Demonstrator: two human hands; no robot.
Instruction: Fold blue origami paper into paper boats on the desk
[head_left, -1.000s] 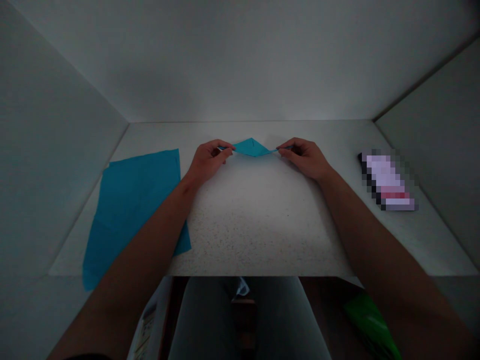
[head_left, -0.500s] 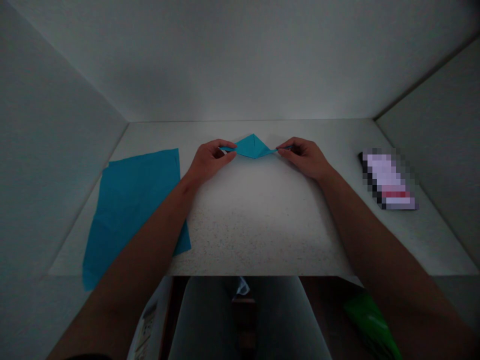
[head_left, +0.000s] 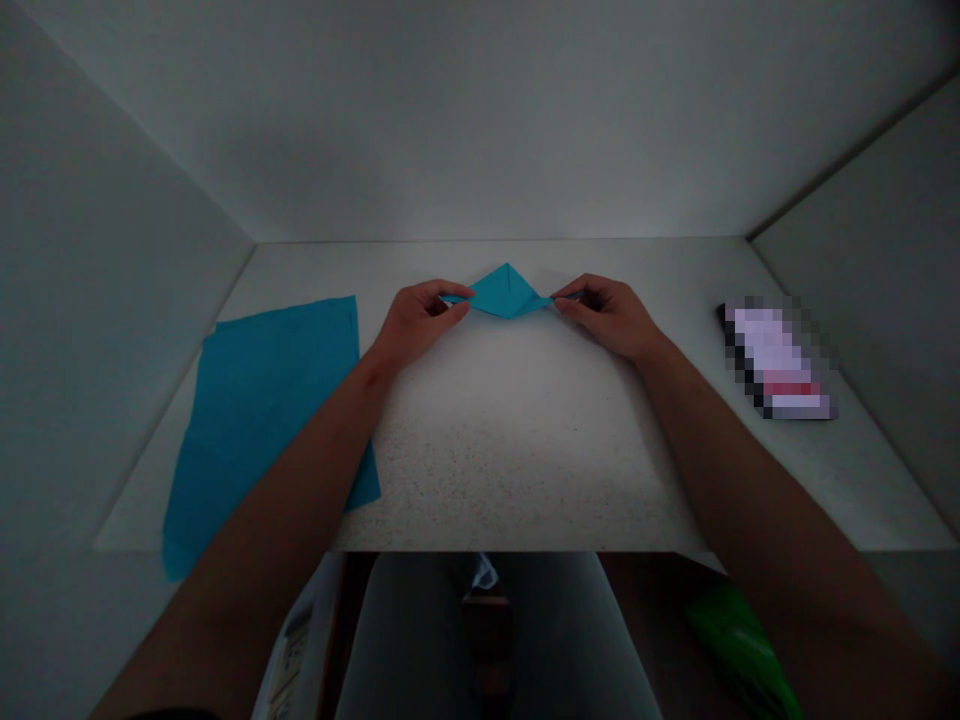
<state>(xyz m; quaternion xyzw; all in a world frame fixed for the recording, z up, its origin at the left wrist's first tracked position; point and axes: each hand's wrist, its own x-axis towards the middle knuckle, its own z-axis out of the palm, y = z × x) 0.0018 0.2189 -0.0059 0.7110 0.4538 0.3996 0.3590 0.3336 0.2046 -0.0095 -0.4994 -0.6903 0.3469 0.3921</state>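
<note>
A small folded piece of blue paper is stretched between my two hands near the back of the white table. Its middle forms a peaked diamond with a short slit or crease line at the top, and it narrows to a thin strip on either side. My left hand pinches the left end between thumb and fingers. On the other side, my right hand pinches the right end the same way. Both tips of the paper are partly hidden by the fingers.
A large blue paper sheet lies at the left, partly under my left forearm and overhanging the table's front edge. A blurred-out phone rests at the right. White walls enclose the table. Something green is below, at the right.
The peak of the folded paper stands very slightly higher and its middle has opened a touch wider. Both hands keep their pinch in nearly the same place.
</note>
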